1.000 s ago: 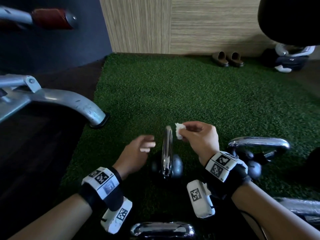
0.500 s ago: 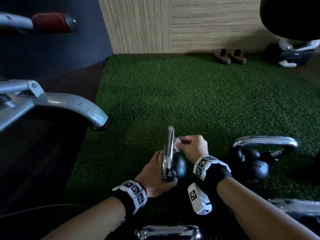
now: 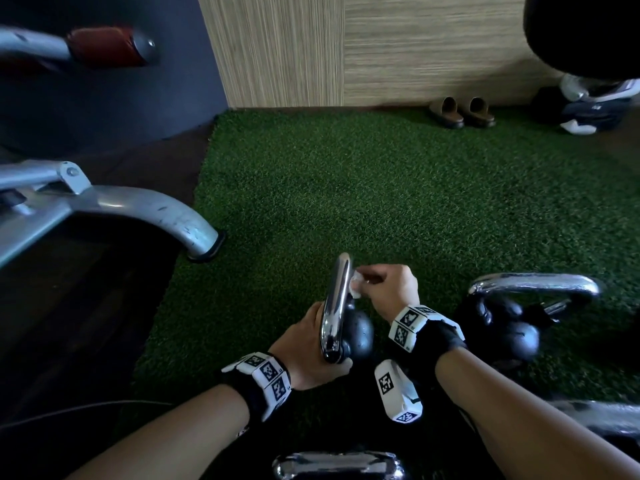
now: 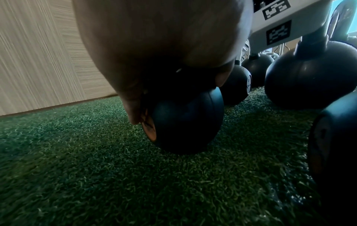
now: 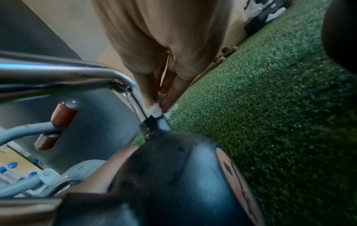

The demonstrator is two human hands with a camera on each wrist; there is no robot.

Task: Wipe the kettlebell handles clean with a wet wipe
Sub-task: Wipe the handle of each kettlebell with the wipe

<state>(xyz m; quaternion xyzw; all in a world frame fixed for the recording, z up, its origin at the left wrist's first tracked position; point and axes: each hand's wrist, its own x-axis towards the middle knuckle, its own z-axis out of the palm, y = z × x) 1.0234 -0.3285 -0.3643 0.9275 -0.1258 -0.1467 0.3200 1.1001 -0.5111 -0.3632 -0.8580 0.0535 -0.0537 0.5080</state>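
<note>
A black kettlebell (image 3: 356, 336) with a chrome handle (image 3: 336, 303) stands on the green turf in front of me. My left hand (image 3: 308, 348) grips the near end of that handle and steadies the bell (image 4: 185, 122). My right hand (image 3: 384, 289) pinches a small white wet wipe (image 3: 356, 284) and holds it against the far side of the handle. In the right wrist view the wipe (image 5: 156, 110) sits low on the chrome bar (image 5: 135, 104), just above the black collar, held by my fingertips (image 5: 170, 99).
More kettlebells stand close by: one at the right (image 3: 512, 317), one at the bottom edge (image 3: 337, 465), another at the lower right (image 3: 602, 420). A grey machine leg (image 3: 162, 216) lies at the left. Slippers (image 3: 460, 112) lie by the wooden wall (image 3: 381, 46).
My left hand moved in from beside the kettlebell and took hold of the near end of its handle. My right hand brought the wipe down against the handle.
</note>
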